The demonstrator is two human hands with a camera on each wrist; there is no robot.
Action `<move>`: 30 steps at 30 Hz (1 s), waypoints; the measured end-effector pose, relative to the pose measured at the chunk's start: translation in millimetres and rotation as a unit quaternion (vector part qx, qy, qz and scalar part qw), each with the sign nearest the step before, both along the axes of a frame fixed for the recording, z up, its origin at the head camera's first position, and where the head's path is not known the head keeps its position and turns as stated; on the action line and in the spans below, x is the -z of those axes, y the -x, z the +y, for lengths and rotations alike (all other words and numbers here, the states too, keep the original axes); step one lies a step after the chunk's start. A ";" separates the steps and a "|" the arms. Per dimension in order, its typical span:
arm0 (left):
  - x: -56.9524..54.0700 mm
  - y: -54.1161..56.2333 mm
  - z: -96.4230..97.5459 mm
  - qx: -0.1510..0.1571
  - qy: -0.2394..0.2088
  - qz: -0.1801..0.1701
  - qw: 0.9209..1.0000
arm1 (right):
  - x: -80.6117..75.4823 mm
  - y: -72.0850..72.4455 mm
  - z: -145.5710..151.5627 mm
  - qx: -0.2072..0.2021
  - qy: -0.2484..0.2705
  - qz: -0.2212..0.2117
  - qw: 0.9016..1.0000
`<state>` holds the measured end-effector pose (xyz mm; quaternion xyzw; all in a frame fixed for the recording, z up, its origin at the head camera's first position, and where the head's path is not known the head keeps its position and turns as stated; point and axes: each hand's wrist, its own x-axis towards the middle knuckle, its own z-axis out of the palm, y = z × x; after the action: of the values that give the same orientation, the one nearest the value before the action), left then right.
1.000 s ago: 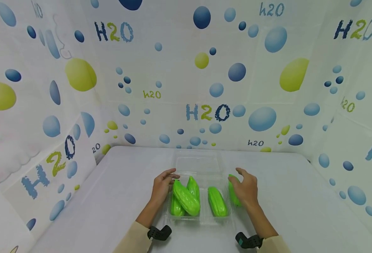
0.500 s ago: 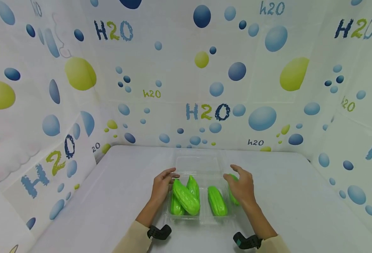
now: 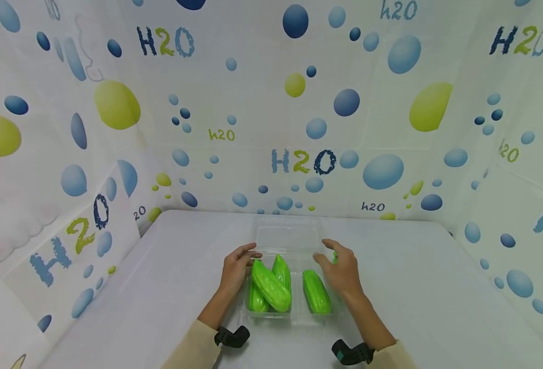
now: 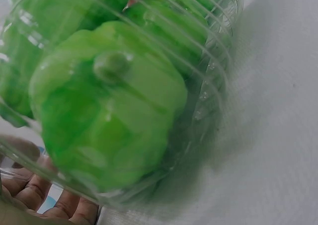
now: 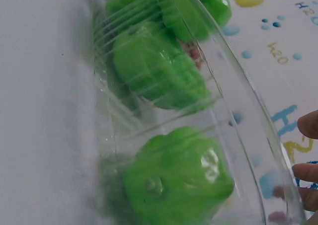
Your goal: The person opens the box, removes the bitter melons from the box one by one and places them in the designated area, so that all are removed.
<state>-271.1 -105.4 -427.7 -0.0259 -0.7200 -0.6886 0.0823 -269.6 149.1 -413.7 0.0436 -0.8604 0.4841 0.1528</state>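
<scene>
An open clear plastic clamshell box (image 3: pixel 267 316) holds several shiny green ridged gourds, two of them side by side with one gourd (image 3: pixel 271 287) lying slanted on top. A single gourd (image 3: pixel 317 292) lies in the box's right part. By the box's left wall is my left hand (image 3: pixel 235 271), its bent fingers near the rim; contact is unclear. My right hand (image 3: pixel 342 269) hovers at the right side, thumb and fingers spread, with nothing between them. Behind it another gourd (image 3: pixel 335 257) is almost hidden. In the right wrist view, fingers (image 5: pixel 305 173) show beyond the box wall.
The box's transparent lid (image 3: pixel 287 234) is folded back flat behind it on the white tabletop (image 3: pixel 170 287). A white curtain (image 3: pixel 253 92) with H2O lettering and blue and green dots surrounds the table's back and sides.
My right hand has moved left from beside the far-right gourd toward the box, now covering most of that gourd. The left hand and the other gourds stay where they were.
</scene>
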 end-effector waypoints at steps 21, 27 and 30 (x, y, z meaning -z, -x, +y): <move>-3.8 -0.7 0.9 -0.005 0.002 -0.004 1.000 | 8.7 -21.4 -44.2 -0.074 -0.041 0.029 0.996; -1.3 1.6 0.1 -0.001 -0.007 -0.007 1.000 | 9.4 -27.0 -55.3 -0.097 -0.069 0.052 0.991; 0.9 1.8 -0.1 -0.001 -0.010 -0.011 1.000 | 12.5 -30.4 -60.5 -0.100 -0.094 0.082 0.987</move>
<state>-272.9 -105.5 -428.6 -0.0171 -0.7142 -0.6957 0.0755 -239.2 88.6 -426.3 0.1833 -0.8780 0.4086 0.1691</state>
